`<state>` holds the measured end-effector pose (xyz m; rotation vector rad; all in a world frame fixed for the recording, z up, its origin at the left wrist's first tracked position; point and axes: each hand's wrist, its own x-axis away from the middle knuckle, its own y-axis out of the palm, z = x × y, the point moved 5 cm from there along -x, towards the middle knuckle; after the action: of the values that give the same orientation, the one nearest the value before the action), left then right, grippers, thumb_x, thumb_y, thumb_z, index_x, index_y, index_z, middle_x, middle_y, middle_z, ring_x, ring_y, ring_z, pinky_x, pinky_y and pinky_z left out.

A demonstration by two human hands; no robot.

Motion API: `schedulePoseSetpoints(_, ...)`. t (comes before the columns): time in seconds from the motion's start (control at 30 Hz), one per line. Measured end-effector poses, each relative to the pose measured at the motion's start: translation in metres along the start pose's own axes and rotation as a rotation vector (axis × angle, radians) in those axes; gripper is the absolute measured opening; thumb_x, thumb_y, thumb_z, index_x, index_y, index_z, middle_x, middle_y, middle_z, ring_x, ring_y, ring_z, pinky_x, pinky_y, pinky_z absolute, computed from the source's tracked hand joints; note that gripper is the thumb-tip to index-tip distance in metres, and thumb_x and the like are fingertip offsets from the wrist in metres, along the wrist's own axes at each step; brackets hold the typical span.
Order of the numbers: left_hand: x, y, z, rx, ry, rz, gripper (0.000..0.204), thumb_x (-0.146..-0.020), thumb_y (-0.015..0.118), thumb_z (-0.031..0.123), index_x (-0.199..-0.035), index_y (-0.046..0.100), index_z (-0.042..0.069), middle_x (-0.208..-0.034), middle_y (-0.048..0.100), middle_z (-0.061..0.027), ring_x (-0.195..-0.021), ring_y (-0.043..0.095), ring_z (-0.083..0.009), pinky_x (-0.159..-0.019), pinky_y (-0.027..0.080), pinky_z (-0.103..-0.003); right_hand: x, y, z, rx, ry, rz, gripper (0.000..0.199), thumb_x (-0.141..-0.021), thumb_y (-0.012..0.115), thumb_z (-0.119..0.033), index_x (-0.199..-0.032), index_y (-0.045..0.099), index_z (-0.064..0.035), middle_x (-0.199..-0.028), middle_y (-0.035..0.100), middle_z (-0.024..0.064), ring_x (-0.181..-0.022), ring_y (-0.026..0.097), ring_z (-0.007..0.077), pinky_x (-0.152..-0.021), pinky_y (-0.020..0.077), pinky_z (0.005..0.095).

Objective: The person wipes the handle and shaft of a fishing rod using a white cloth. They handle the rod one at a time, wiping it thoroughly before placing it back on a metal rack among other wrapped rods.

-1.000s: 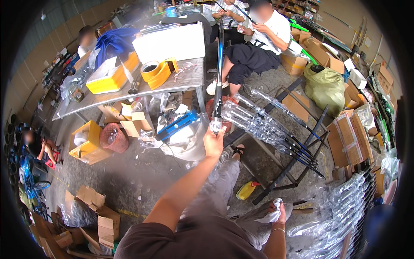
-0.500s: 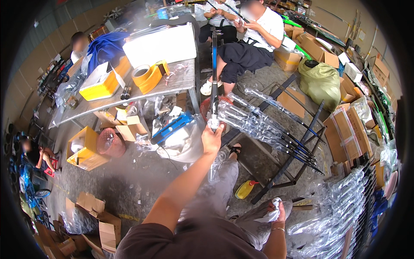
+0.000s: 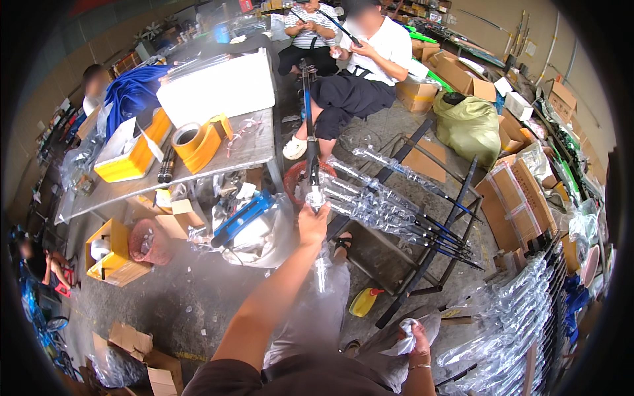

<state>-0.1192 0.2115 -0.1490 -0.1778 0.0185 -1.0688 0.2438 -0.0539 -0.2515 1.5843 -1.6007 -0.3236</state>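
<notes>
Rod (image 3: pixel 310 145), slender, straight and glossy black with blue, extends away from the person between a grey-topped worktable (image 3: pixel 259 142) and a bundle of similar plastic-wrapped rods (image 3: pixel 376 203) resting across a black metal frame (image 3: pixel 396 304). The bare left hand (image 3: pixel 313 223) is wrapped around its near end, where crinkled clear plastic film (image 3: pixel 321 270) shows above and below the fist. The bare right hand (image 3: pixel 420 340), held low on the other side, grasps a crumpled white wad (image 3: pixel 407 325); whether that is cloth or paper cannot be told. The rod looks light yet stiff along its length, though its reach would probably make the far end swing with small wrist turns. Film would likely slide over the smooth shaft, so a firm hold on the near section seems best, with a second hand farther up for steadiness. The small dark fittings (image 3: pixel 306 68) at the far end look easily bent or chipped and should be spared squeezing or knocks.
</notes>
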Motion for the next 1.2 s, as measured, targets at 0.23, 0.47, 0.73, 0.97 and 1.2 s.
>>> schedulePoseSetpoints(0.23,-0.017,0.024,0.005,0.234,-0.077,-0.154,0.021,-0.087,0.063,0.022,-0.088,0.05,0.005,-0.063,0.052,-0.0008,-0.046,0.042,-0.0068,-0.041,0.034,-0.025,0.018,0.02,0.005,0.087,0.035,0.029,0.039,-0.076,0.075,-0.03,-0.099,0.062,-0.001,-0.083,0.065,0.0092,-0.064,0.061,0.0177,-0.057,0.0502,0.0293)
schedulePoseSetpoints(0.47,-0.034,0.037,0.033,0.404,-0.277,-0.349,0.024,-0.089,0.06,0.027,-0.083,0.047,0.008,-0.066,0.046,0.0007,-0.05,0.044,-0.01,-0.045,0.037,-0.027,0.016,-0.014,0.013,0.193,0.042,0.246,0.045,-0.076,0.071,-0.045,-0.09,0.061,-0.0037,-0.077,0.063,0.0075,-0.062,0.059,0.019,-0.054,0.0497,0.0312)
schedulePoseSetpoints(0.73,-0.095,0.063,0.057,0.366,-0.315,-0.374,0.024,-0.091,0.058,0.027,-0.084,0.047,0.007,-0.063,0.046,0.0003,-0.049,0.044,-0.0111,-0.045,0.038,-0.028,-0.018,0.064,-0.048,0.193,-0.121,0.09,0.044,-0.075,0.072,-0.043,-0.069,0.052,-0.0051,-0.082,0.058,0.014,-0.064,0.057,0.02,-0.053,0.0486,0.0302)
schedulePoseSetpoints(0.97,-0.149,0.079,0.089,0.38,-0.293,-0.364,0.023,-0.091,0.057,0.026,-0.091,0.047,0.005,-0.062,0.046,-0.0006,-0.047,0.044,-0.0114,-0.044,0.038,-0.029,-0.087,0.16,-0.112,0.446,-0.218,-0.133,0.044,-0.071,0.077,-0.04,-0.064,0.052,-0.0036,-0.074,0.055,0.0105,-0.064,0.05,0.0143,-0.058,0.0386,0.0251)
schedulePoseSetpoints(1.2,-0.185,0.088,0.117,0.294,-0.296,-0.362,0.018,-0.093,0.054,0.023,-0.091,0.047,0.006,-0.068,0.047,-0.0014,-0.052,0.044,-0.0118,-0.049,0.039,-0.028,-0.183,0.235,-0.159,0.973,-0.353,-0.225,0.029,-0.075,0.076,-0.017,-0.063,0.054,-0.0025,-0.069,0.056,0.0023,-0.064,0.048,0.0092,-0.057,0.0378,0.0244)
